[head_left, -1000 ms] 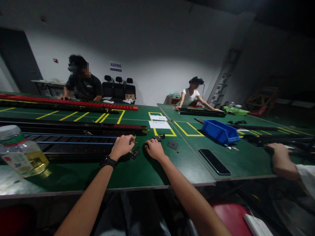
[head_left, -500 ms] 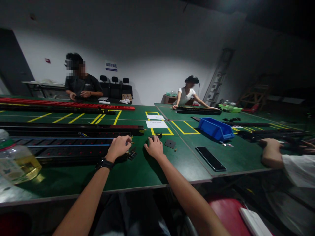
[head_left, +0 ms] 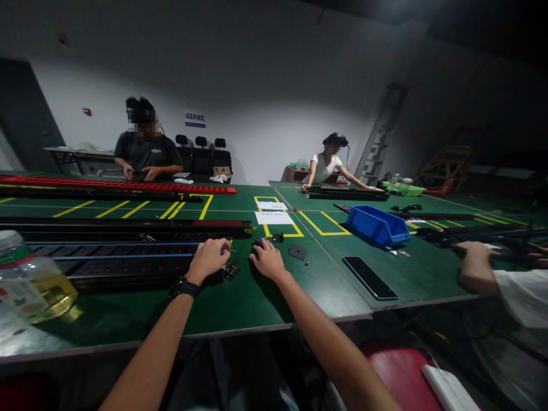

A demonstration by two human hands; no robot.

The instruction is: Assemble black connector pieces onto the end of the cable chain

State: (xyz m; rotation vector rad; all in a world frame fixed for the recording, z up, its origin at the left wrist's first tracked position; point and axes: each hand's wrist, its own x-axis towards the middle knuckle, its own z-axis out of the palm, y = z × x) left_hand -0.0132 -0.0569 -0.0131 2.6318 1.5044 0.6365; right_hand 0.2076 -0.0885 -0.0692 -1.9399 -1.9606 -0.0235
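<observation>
My left hand (head_left: 209,260), with a black band on its wrist, is at the right end of a long black panel (head_left: 128,264) with red dots and blue strips. Its fingers are closed; a bit of dark blue and a thin brass-coloured tip show at them, too small to name. Beside those fingers lies a small black bracket-like piece (head_left: 232,269). My right hand (head_left: 268,261) rests low over the green table, fingers curled at a small dark part (head_left: 258,242) they mostly cover. Just past it are another small black part (head_left: 278,237) and a flat dark plate (head_left: 298,252).
A blue bin (head_left: 377,225) and a phone (head_left: 369,278) lie to the right. A bottle (head_left: 36,279) stands at the left. Long red rails (head_left: 107,184) lie farther back. Two people work across the table; another person's arm (head_left: 477,265) reaches in from the right.
The view has shifted slightly, so things sit a little further right and lower. Both my hands stay at nearly the same places, with their grips much the same.
</observation>
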